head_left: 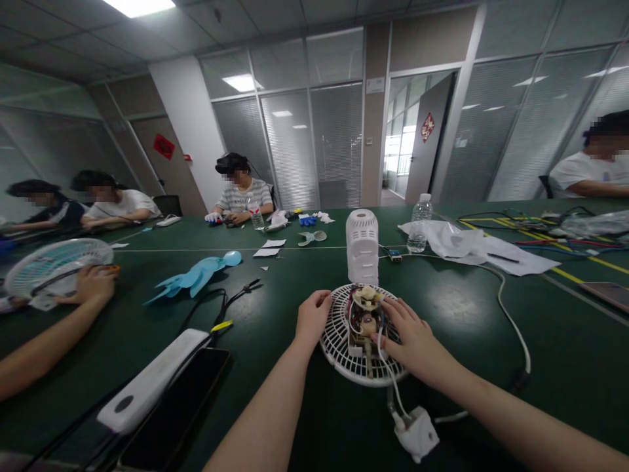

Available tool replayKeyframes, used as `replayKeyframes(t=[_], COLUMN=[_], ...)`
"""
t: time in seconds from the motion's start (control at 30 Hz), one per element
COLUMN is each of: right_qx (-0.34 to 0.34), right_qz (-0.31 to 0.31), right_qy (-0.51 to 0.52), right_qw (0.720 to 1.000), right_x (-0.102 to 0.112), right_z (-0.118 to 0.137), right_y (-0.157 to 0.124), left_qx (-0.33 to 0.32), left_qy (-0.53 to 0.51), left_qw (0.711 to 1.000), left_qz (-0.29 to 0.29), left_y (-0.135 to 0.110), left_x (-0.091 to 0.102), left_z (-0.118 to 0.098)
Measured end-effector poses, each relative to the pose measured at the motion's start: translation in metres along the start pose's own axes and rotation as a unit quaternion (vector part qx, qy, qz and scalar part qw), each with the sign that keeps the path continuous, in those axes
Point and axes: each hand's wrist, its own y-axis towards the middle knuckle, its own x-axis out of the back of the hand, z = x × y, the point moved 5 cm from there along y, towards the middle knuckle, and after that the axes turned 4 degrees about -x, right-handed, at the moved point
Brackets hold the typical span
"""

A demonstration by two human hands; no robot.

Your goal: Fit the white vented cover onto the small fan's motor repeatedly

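Note:
A round white fan grille [337,354] lies on the green table in front of me, with an exposed fan motor [367,322] and wires on top of it. My left hand [313,319] holds the grille's left rim, fingers curled. From the right, my right hand [415,337] rests against the motor, its fingers and thumb bent around that side. Just behind the grille stands a white plastic fan housing [362,246] with vent slots. A small white box [417,434] on cables lies near the table's front edge.
To my left are a white power strip [154,380], a black phone [177,406] and blue fan blades [199,275]. A co-worker's hand [93,285] holds another fan grille [59,262]. A water bottle [420,223] and white plastic bag [452,239] stand behind right.

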Motion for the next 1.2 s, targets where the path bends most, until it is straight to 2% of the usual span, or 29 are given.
replayKeyframes(t=[0.2, 0.27, 0.33, 0.43, 0.53, 0.63, 0.77, 0.9, 1.03, 1.2], right_qx=[-0.020, -0.033, -0.049, -0.055, -0.006, 0.033, 0.065, 0.110, 0.130, 0.127], right_qz=[0.025, 0.047, 0.042, -0.047, -0.151, -0.193, -0.221, -0.228, -0.228, -0.238], right_qy=[0.067, 0.147, 0.239, 0.275, 0.253, 0.258, 0.271, 0.282, 0.297, 0.306], right_qw=[0.997, 0.987, 0.969, 0.959, 0.956, 0.946, 0.934, 0.925, 0.918, 0.913], right_x=[-0.001, 0.005, 0.017, 0.045, 0.070, 0.081, 0.083, 0.079, 0.073, 0.070], right_z=[-0.007, -0.011, -0.016, -0.018, -0.013, -0.008, -0.004, 0.004, 0.007, 0.003], right_y=[0.008, 0.012, 0.017, 0.028, 0.049, 0.084, 0.133, 0.166, 0.181, 0.185], left_qx=[-0.003, -0.002, 0.001, 0.007, 0.011, 0.010, 0.002, -0.008, -0.013, -0.015], left_qy=[-0.012, -0.006, 0.005, 0.025, 0.035, 0.039, 0.041, 0.040, 0.036, 0.033], left_qw=[1.000, 1.000, 1.000, 1.000, 0.999, 0.999, 0.999, 0.999, 0.999, 0.999], left_qz=[-0.004, -0.005, -0.006, -0.011, -0.013, -0.009, -0.005, -0.003, -0.003, -0.006], left_y=[0.000, 0.000, 0.000, 0.000, 0.000, 0.000, 0.000, 0.000, 0.000, 0.001], left_x=[0.000, 0.000, 0.001, 0.002, 0.002, 0.001, 0.000, -0.001, -0.001, -0.001], left_z=[-0.001, 0.000, 0.001, 0.002, 0.003, 0.003, 0.002, 0.002, 0.002, 0.002])
